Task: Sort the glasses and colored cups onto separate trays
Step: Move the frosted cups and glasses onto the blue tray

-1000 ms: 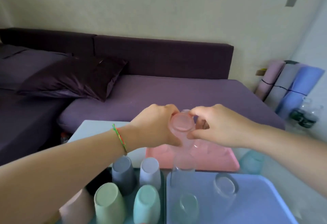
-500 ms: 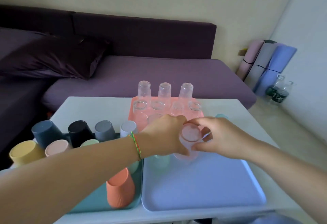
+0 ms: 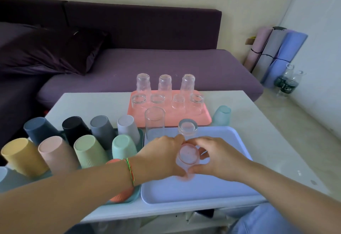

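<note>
Fingers of the left hand (image 3: 162,156) and right hand (image 3: 219,158) curl round one small clear pink-tinted glass (image 3: 188,155) from either side. It's upside down, thick base up, long axis near upright, low over the pale lavender plastic tray (image 3: 230,184) — touching or not, can't tell. Far right on the floor, two clear bottles (image 3: 285,84) wear dark green labels — writing too small to read.

Up top, clear glasses (image 3: 165,84) on the coral-pink tray (image 3: 203,120). A pinkish glass (image 3: 188,155) shows over the lavender-blue tray (image 3: 203,193). The teal tray (image 3: 137,196) is a rainbow: yellow cup (image 3: 20,157), blush cup (image 3: 55,152), ribbed pale-green cup (image 3: 88,152), mint cup (image 3: 123,147), slate-blue cup (image 3: 38,129), black cup (image 3: 73,126), grey cup (image 3: 102,128), light-grey cup (image 3: 128,125), ribbed orange cup (image 3: 120,196). An aqua cup (image 3: 221,115) on the white desk (image 3: 92,102).
</note>
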